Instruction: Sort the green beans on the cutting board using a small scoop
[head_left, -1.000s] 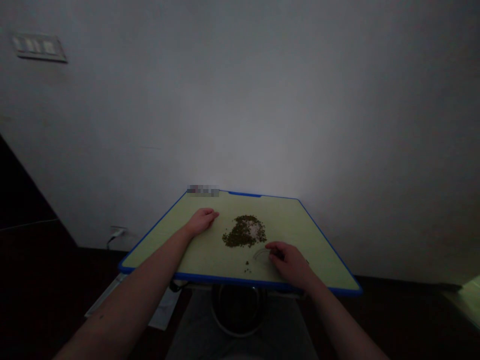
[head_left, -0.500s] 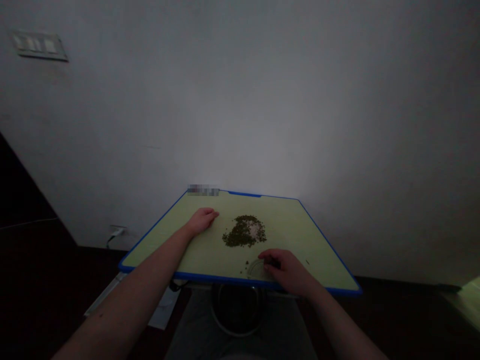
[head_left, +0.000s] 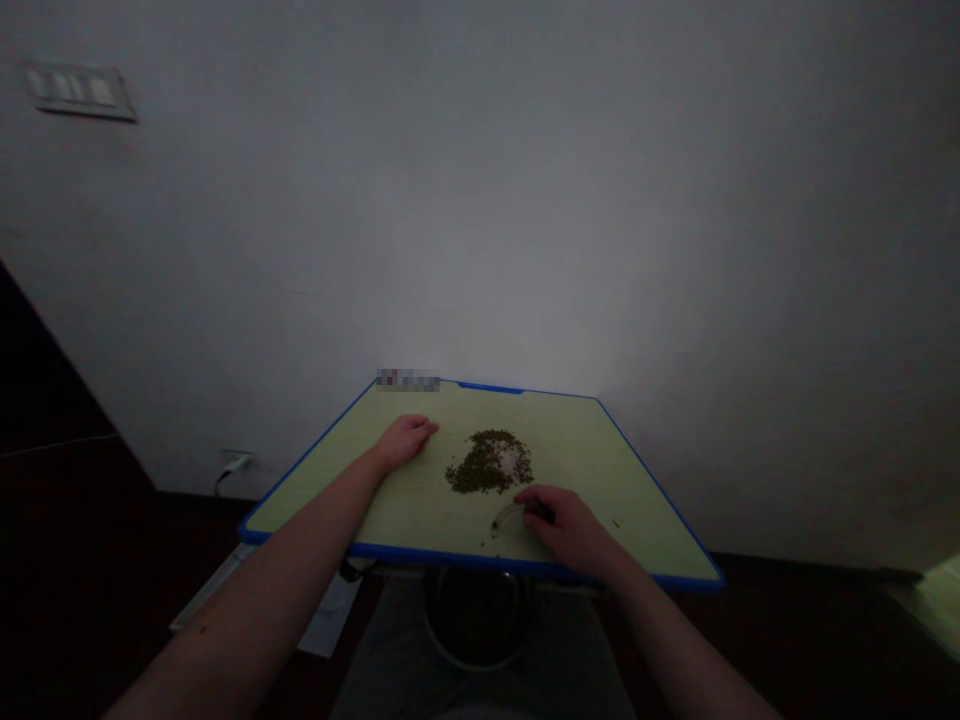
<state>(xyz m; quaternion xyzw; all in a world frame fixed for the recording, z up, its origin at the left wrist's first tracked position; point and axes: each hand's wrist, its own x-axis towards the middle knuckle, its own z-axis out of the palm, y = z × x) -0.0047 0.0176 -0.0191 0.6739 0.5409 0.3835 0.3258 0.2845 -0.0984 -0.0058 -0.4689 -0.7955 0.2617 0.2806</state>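
Observation:
A pile of small greenish-brown grains (head_left: 480,468), with a paler whitish patch (head_left: 511,460) on its right side, lies on a pale yellow-green table top (head_left: 570,425). To the left of the pile, my left hand (head_left: 405,440) rests on the table with its fingers curled together; nothing shows in it. My right hand (head_left: 570,525) is just below and right of the pile, its thumb and fingers closed around a thin, curved, see-through piece (head_left: 508,514). Dim light hides its exact kind. A few loose grains lie near this piece.
Below the table's blue front edge (head_left: 442,556), a round metal pot (head_left: 480,625) sits between my legs. A plug with a cable (head_left: 236,463) is in the wall at left. The wall (head_left: 480,200) stands right behind the table.
My right hand has moved slightly away from me, toward the pile, with the curved piece still in it. A stray grain by the piece has shifted. My left hand has stayed still.

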